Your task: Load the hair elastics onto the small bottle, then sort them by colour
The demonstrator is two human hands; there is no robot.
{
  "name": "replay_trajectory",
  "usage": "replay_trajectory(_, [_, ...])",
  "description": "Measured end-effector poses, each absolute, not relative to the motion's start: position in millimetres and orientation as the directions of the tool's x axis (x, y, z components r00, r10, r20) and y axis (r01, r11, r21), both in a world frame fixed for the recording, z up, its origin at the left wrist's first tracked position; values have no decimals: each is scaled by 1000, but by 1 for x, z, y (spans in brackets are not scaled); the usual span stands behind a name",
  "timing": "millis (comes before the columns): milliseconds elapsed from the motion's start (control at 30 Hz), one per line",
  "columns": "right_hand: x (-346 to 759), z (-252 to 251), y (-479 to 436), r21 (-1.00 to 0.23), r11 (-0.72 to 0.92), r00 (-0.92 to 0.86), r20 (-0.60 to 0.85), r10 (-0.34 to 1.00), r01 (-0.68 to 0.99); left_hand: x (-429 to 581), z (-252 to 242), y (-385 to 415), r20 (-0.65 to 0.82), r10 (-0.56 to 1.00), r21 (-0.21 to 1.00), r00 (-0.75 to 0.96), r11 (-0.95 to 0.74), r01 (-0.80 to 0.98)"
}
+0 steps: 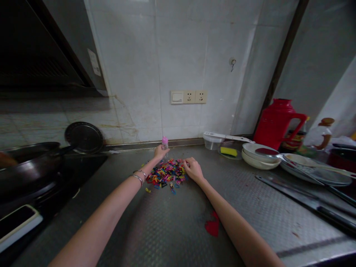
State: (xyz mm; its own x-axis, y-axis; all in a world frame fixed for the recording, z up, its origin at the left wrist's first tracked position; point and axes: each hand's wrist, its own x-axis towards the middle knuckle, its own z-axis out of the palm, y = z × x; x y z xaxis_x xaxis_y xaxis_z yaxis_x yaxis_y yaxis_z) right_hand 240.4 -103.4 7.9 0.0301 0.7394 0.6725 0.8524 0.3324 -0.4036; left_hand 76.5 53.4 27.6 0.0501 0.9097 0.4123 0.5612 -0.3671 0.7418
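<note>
The left grip (161, 152) is closed around a small bottle (165, 141) with a pink top, which stands upright in the fingers. Just below and to the right of that grip, a loose pile of small colourful pieces (166, 173) lies on the counter (172, 230). The right grip (194, 170) rests at the pile's right edge, fingers curled down and inward; whether they pinch a piece cannot be told. A few strays lie apart from the pile, on the side toward the person. Beyond the right grip, to its right, are a clear tub (211, 143) and a yellow sponge (228, 151), then white bowls (260, 157) and a red jug (274, 126). Well left of the left grip sits a pan (36, 167).
</note>
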Motion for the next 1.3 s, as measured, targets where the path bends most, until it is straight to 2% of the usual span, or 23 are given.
replay_trajectory(600, [239, 10, -106, -383, 301, 31, 659, 751, 873, 77, 14, 42, 325, 944, 800, 50, -303, 518])
replay_trajectory(900, [241, 6, -103, -407, 297, 44, 648, 761, 864, 57, 22, 10, 308, 951, 890, -17, -281, 360])
replay_trajectory(1033, [240, 7, -105, -396, 294, 42, 654, 756, 870, 26, 25, -16, 376, 925, 897, -62, -346, 274])
replay_trajectory(1200, [237, 8, -108, -353, 290, 4, 640, 768, 889, -16, 31, -47, 367, 929, 895, 51, -368, 253])
replay_trajectory(1300, [236, 9, -110, -379, 296, 14, 636, 771, 877, -32, 31, -63, 308, 944, 897, 115, -329, 294])
